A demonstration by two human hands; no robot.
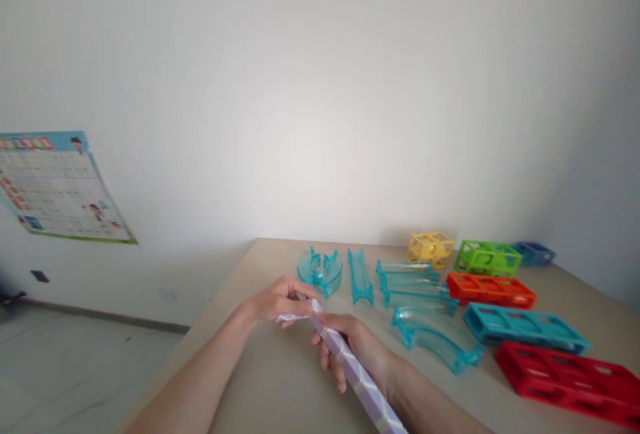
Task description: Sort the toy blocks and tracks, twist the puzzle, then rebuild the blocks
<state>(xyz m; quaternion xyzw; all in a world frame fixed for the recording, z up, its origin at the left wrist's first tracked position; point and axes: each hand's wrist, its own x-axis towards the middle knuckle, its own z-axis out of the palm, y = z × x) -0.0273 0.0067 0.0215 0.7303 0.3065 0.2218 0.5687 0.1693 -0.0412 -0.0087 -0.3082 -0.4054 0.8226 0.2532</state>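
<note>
We hold the lilac bar [356, 373] just above the surface [260, 381]: right hand [357, 347] wrapped round its middle, left hand [280, 299] pinching its far end. Teal bowl [320, 271] sits just beyond; contents unclear.

Near end of the long lilac plastic lattice bar [350, 367] runs off the bottom edge. Far end sits under the left hand [277, 299], can't read the join there. Right hand [363, 351]: palm hidden behind the bar. Both forearms cropped at the bottom. Long red plastic lattice block [570, 377] clipped at the right edge. Wall poster [55, 187] cut at left, print too small. Dark blue lattice block [536, 253]: left end behind the green lattice block [487, 257].
</note>
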